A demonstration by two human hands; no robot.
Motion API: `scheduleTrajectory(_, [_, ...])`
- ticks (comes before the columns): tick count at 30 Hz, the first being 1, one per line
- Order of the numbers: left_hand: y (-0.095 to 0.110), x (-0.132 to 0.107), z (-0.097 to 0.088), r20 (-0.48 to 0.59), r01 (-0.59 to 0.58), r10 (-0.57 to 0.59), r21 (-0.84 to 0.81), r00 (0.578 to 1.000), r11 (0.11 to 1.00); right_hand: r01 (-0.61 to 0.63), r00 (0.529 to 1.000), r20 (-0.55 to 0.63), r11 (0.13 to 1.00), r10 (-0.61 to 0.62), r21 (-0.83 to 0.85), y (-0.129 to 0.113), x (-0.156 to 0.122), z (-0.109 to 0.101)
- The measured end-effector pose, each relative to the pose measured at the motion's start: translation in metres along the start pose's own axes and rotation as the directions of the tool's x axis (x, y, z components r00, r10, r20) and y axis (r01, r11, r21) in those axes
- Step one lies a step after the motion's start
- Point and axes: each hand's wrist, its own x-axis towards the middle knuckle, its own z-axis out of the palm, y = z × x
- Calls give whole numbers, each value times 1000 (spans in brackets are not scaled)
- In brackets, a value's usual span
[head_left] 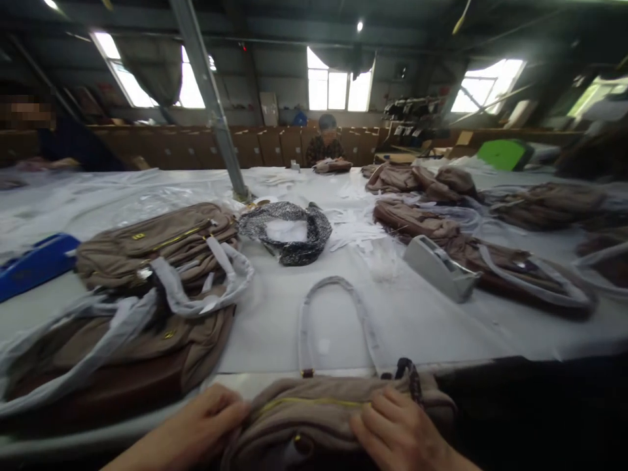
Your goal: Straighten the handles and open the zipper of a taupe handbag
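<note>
Both hands pressing a brown bag (318, 418) at the near worktop (275, 320) edge: left hand (206, 418) curled onto its left end, right hand (397, 432) flat on its top. Handle (338, 314) lying ahead.

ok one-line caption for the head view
Both hands press a brown bag at the table edge.

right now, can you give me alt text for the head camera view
Two bare hands, the left hand and the right hand, press on a brown handbag at the near edge of a white table. More brown bags are stacked at the left, a grey tape dispenser sits right, and a person works far behind.
</note>
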Motion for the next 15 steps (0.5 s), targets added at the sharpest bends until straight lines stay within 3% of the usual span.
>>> scheduleTrajectory(2, [25,5,-2,84,-7,15,-85,996,996,44,999,6,999,-44,18,0,1,0])
scheduleTrajectory(6, [100,22,8,219,-129,155,-130,963,983,124,992,6,992,-124,-11,-5,16,9])
scheduleTrajectory(9, [148,40,35,237,-125,101,85,966,989,124,992,-29,992,-124,-26,-13,24,26])
scheduleTrajectory(12, [170,64,59,261,-128,83,163,962,978,120,991,-56,990,-124,-67,-17,20,36])
scheduleTrajectory(15, [167,82,56,343,-90,37,141,939,986,97,995,23,994,-96,-56,-12,9,21])
